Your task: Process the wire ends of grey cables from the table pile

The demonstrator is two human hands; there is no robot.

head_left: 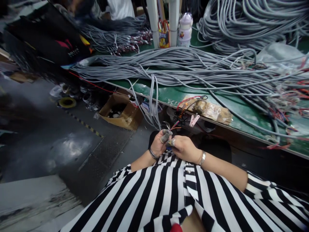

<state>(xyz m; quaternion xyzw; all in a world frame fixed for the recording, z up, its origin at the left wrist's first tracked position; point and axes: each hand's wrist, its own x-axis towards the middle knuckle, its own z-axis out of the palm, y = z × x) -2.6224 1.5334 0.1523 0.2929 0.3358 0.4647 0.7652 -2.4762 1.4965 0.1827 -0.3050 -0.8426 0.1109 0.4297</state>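
My left hand (160,142) and my right hand (183,149) meet close together above my lap, just below the bench edge. Fingers of my left hand wear grey finger covers and pinch the end of a grey cable (154,109) that hangs down from the bench; thin red and coloured wire ends (174,125) fan out above the fingers. My right hand is closed against the same cable end, with a small blue part (169,148) between the two hands. A bracelet sits on each wrist.
The green bench (173,95) carries large bundles of grey cable (193,69), a plastic-wrapped block (212,111) with red and black wires, and a pink clip (193,120). A bottle (184,30) stands at the back. A cardboard box (122,111) and tape roll (67,102) lie on the floor.
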